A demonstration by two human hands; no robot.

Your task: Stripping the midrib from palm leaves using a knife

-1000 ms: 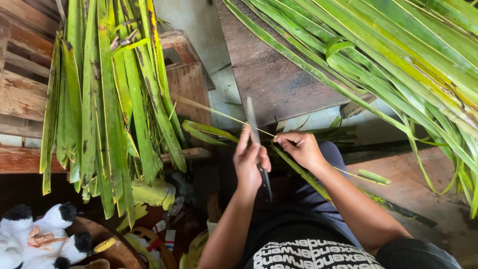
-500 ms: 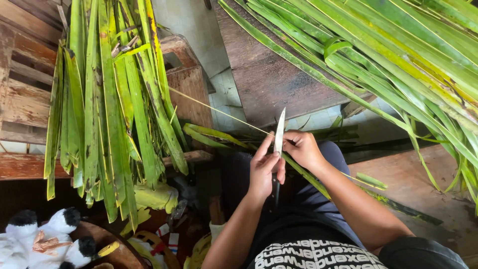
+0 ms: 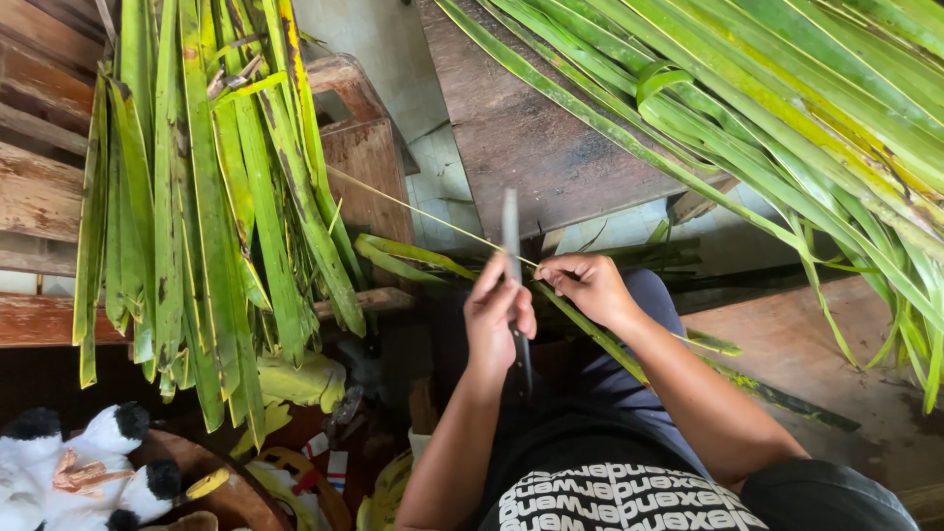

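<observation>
Your left hand (image 3: 499,317) is closed around the handle of a knife (image 3: 511,241), the grey blade standing up and away from you, its tip near the edge of the dark wooden board (image 3: 551,157). Your right hand (image 3: 588,285) is pinched narrow on a thin pale leaf midrib (image 3: 423,214), which runs taut from your fingers up and left to the hanging bundle of leaves (image 3: 206,197). The blade crosses the midrib just beside your right fingertips. A green leaf strip (image 3: 600,339) trails from under your right hand down over your lap toward the right.

Room to move is tight. On the left the hanging bundle of long green leaves drops in front of a wooden slat bench (image 3: 39,197), their tips ending just above the clutter by your knee. On the right a fan of palm fronds (image 3: 787,108) sweeps across the upper corner and hangs down over the reddish wooden plank (image 3: 806,344). The only open stretch is the narrow gap between the two, over the pale tiled floor (image 3: 442,187) and the dark board, and that is where both hands sit.

A wooden crate (image 3: 364,147) stands behind the hanging bundle; you cannot tell what it holds. At lower left a round brown basket (image 3: 211,487) holds a black-and-white plush toy (image 3: 69,462), with a yellowish leaf scrap on its rim. More cut green strips (image 3: 408,256) lie near the crate's foot, and small mixed items below them are too dim to tell apart.
</observation>
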